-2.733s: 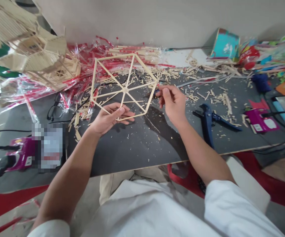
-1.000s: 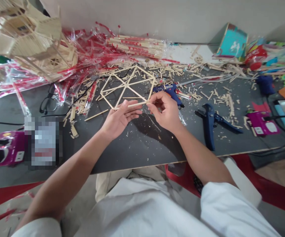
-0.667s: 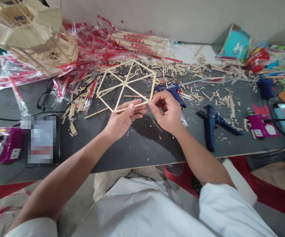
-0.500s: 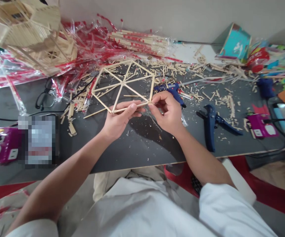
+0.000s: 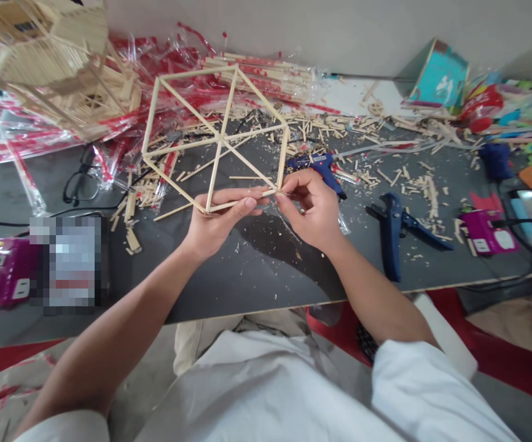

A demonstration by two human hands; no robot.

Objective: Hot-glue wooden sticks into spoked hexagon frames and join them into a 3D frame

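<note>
A hexagonal frame of thin wooden sticks [image 5: 192,116], with spokes meeting at a central hub, is tilted up above the table. My left hand [image 5: 220,215] grips its lower edge between fingers and thumb. My right hand [image 5: 307,209] pinches the lower right corner of the frame with thumb and forefinger. Just past that hand lies a blue hot glue gun [image 5: 319,166], not touching it. Under the frame are loose stick pieces and offcuts [image 5: 155,196].
A large stick-built model [image 5: 49,61] hangs in at the top left, above red-printed plastic wrappers [image 5: 266,73]. Eyeglasses [image 5: 82,184], a blue plier-like tool [image 5: 392,233] and a purple power strip [image 5: 3,270] sit around the dark table [image 5: 247,288], with stick shavings scattered across it.
The frame's far side has swung up from near the table to a steep tilt. Both hands stay on its near edge and corner, and the view has shifted slightly.
</note>
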